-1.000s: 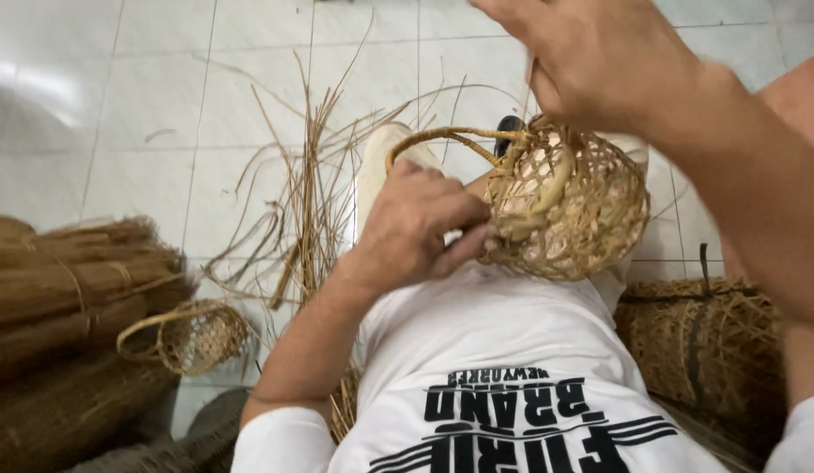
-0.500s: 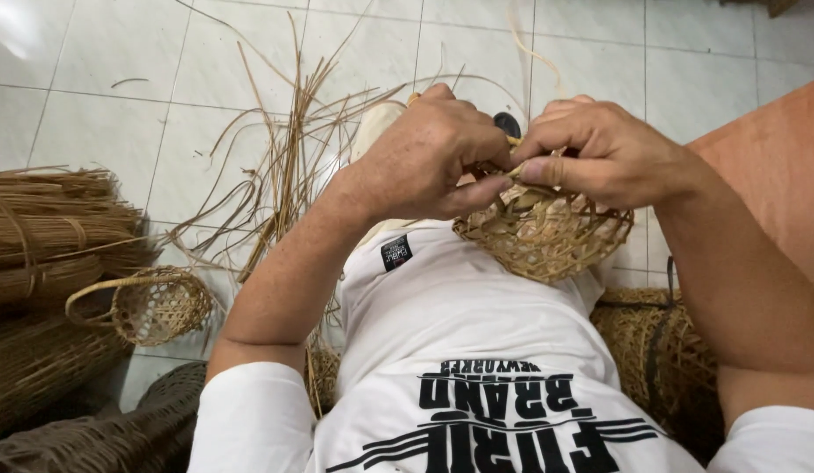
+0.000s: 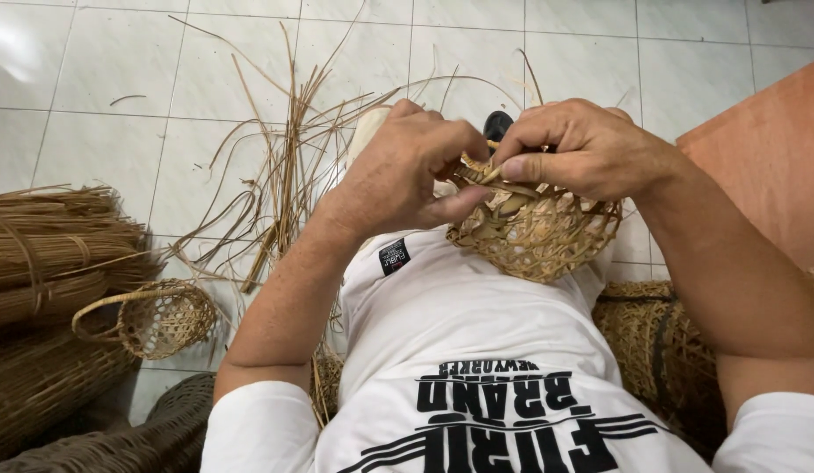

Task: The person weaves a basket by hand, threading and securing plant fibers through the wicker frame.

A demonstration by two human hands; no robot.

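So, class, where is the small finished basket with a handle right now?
In the head view the small basket lies on its side on the tiled floor at lower left, beside the reed bundles, apart from both hands.

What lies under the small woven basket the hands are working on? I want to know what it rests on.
Below the small woven basket shows the person's white shirt. Whether it touches is unclear. Both hands, left and right, cover its top rim.
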